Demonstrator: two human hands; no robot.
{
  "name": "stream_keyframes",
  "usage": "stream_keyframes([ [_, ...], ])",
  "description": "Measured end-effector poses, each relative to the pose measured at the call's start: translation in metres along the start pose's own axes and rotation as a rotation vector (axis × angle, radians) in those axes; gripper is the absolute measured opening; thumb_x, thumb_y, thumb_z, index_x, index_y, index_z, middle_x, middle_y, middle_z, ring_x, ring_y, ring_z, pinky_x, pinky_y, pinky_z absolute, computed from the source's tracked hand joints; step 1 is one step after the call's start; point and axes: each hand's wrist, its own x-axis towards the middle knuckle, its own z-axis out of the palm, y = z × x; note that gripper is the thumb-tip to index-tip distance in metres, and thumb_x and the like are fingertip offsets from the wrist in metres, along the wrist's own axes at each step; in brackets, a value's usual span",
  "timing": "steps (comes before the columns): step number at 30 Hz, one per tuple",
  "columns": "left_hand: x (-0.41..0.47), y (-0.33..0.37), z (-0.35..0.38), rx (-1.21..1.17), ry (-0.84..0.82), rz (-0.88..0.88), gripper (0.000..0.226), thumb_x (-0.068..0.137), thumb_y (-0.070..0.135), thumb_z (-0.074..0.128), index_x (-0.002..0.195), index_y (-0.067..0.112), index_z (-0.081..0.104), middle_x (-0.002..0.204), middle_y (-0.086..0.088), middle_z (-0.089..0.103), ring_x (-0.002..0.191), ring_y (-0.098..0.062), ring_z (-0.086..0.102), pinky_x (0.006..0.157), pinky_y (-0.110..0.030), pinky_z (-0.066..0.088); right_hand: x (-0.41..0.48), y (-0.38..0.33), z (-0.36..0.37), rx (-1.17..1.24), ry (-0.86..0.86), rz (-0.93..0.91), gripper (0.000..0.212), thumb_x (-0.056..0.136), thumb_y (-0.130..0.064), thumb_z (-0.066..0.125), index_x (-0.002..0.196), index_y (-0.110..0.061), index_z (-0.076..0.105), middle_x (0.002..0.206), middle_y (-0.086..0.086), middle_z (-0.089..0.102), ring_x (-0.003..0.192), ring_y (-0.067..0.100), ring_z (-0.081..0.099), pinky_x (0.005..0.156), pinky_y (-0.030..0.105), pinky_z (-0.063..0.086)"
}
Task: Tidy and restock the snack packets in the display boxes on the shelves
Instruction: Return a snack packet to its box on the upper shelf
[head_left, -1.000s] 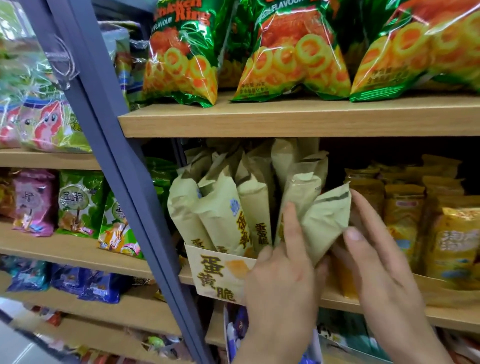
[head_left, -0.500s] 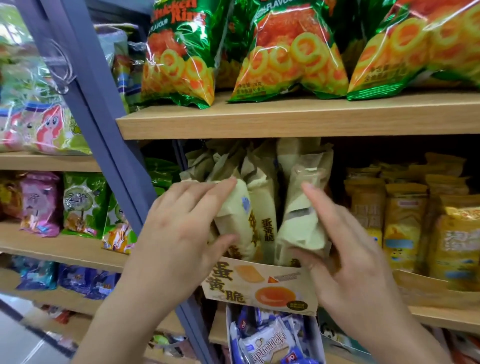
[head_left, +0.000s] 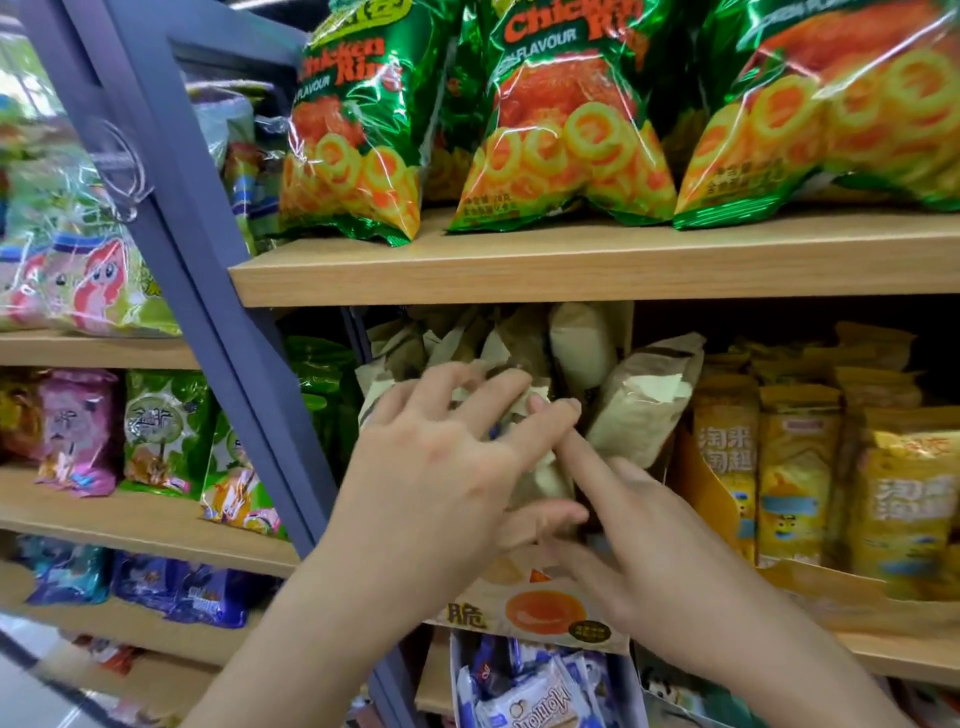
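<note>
– So, what fills my feed, biggest first?

– Over the display box (head_left: 540, 616) a wooden shelf (head_left: 571, 270) runs right across my view; green ring-snack bags (head_left: 566, 145) stand on it, well above the box; a blue upright (head_left: 228, 364) slants down just left of the box.

– And beside the box?

– To its right, yellow packets (head_left: 795, 467) stand in rows; inside the box the beige packets (head_left: 641, 410) stand upright and crowded, the one at the box's right end leaning to the right.

– Hands?

– From my seat, the left hand (head_left: 436, 483) lies over the packets above the box's front wall, fingers spread on top and thumb beneath, grasping one of the beige packets; the right hand (head_left: 675, 566) sits at the box's right front, released and holding nothing, its forefinger straight and touching the packets just under the left forefinger; blur hides the finer contact from me.
</note>
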Motion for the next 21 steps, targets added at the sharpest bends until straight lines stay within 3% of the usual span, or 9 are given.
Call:
stream_keyframes([
  [2, 0.001, 0.001, 0.004, -0.010, 0.026, 0.015, 0.056, 0.081, 0.069, 0.045, 0.122, 0.034, 0.061, 0.124, 0.002, 0.065, 0.110, -0.030, 0.058, 0.081, -0.047, 0.049, -0.006, -0.003, -0.014, 0.160, 0.058, 0.019, 0.071, 0.092, -0.034, 0.064, 0.140, -0.065, 0.021, 0.102, -0.032, 0.062, 0.095, -0.008, 0.056, 0.077, 0.014, 0.048],
  [4, -0.003, -0.002, 0.006, -0.037, 0.077, 0.032, 0.050, 0.080, 0.064, 0.052, 0.116, 0.031, 0.064, 0.120, 0.005, 0.066, 0.109, -0.029, 0.059, 0.079, -0.045, 0.050, -0.016, -0.004, -0.027, 0.263, 0.371, 0.010, 0.043, 0.089, -0.024, 0.068, 0.117, -0.054, 0.058, 0.101, -0.031, 0.068, 0.093, -0.008, 0.064, 0.075, 0.008, 0.049],
  [5, -0.005, -0.004, 0.007, -0.042, 0.094, 0.033, 0.049, 0.080, 0.062, 0.054, 0.115, 0.030, 0.065, 0.119, 0.005, 0.067, 0.108, -0.028, 0.059, 0.079, -0.045, 0.050, -0.020, -0.003, -0.032, 0.223, 0.562, 0.003, 0.032, 0.090, -0.021, 0.068, 0.110, -0.045, 0.064, 0.097, -0.028, 0.069, 0.091, -0.005, 0.065, 0.072, 0.009, 0.050],
  [7, -0.007, -0.007, 0.008, -0.036, 0.104, 0.034, 0.051, 0.078, 0.062, 0.055, 0.116, 0.029, 0.067, 0.120, 0.006, 0.067, 0.109, -0.028, 0.059, 0.079, -0.045, 0.050, -0.020, 0.000, -0.041, 0.085, 0.761, 0.028, 0.030, 0.089, -0.027, 0.068, 0.118, -0.033, 0.059, 0.104, -0.022, 0.060, 0.098, -0.001, 0.058, 0.075, 0.015, 0.050],
  [8, -0.007, -0.008, 0.009, -0.035, 0.105, 0.039, 0.052, 0.077, 0.062, 0.055, 0.116, 0.030, 0.067, 0.120, 0.006, 0.067, 0.109, -0.028, 0.060, 0.079, -0.045, 0.051, -0.017, 0.003, -0.041, 0.066, 0.756, 0.097, 0.048, 0.087, -0.034, 0.069, 0.129, -0.034, 0.048, 0.111, -0.020, 0.052, 0.103, -0.003, 0.051, 0.082, 0.018, 0.046],
  [10, -0.008, -0.010, 0.008, -0.030, 0.102, 0.049, 0.054, 0.074, 0.062, 0.056, 0.118, 0.031, 0.064, 0.121, 0.008, 0.067, 0.109, -0.027, 0.059, 0.077, -0.044, 0.051, -0.006, 0.006, -0.035, 0.136, 0.621, 0.292, 0.083, 0.075, -0.048, 0.073, 0.141, -0.045, 0.022, 0.118, -0.020, 0.041, 0.108, -0.005, 0.041, 0.091, 0.024, 0.038],
  [12, -0.008, -0.011, 0.008, -0.024, 0.091, 0.056, 0.052, 0.073, 0.059, 0.057, 0.118, 0.032, 0.062, 0.121, 0.009, 0.067, 0.110, -0.027, 0.058, 0.078, -0.043, 0.049, 0.004, 0.007, -0.023, 0.130, 0.491, 0.337, 0.095, 0.073, -0.050, 0.076, 0.144, -0.048, 0.012, 0.114, -0.015, 0.052, 0.104, 0.006, 0.052, 0.085, 0.028, 0.045],
  [15, -0.010, -0.011, 0.009, -0.014, 0.113, 0.108, 0.035, 0.079, 0.033, 0.063, 0.114, 0.031, 0.066, 0.120, 0.005, 0.069, 0.112, -0.029, 0.060, 0.081, -0.044, 0.048, 0.009, 0.009, -0.011, 0.151, 0.507, 0.259, 0.082, 0.079, -0.036, 0.077, 0.141, -0.048, 0.025, 0.112, -0.011, 0.064, 0.103, 0.013, 0.062, 0.083, 0.037, 0.054],
  [21, -0.006, -0.016, 0.013, 0.039, 0.163, 0.265, 0.029, 0.084, 0.013, 0.052, 0.094, 0.026, 0.076, 0.113, -0.004, 0.072, 0.108, -0.026, 0.067, 0.091, -0.039, 0.046, 0.008, 0.010, -0.036, 0.261, 0.607, 0.017, 0.066, 0.084, -0.014, 0.074, 0.135, -0.040, 0.040, 0.116, -0.026, 0.057, 0.106, -0.007, 0.057, 0.086, 0.008, 0.044],
])
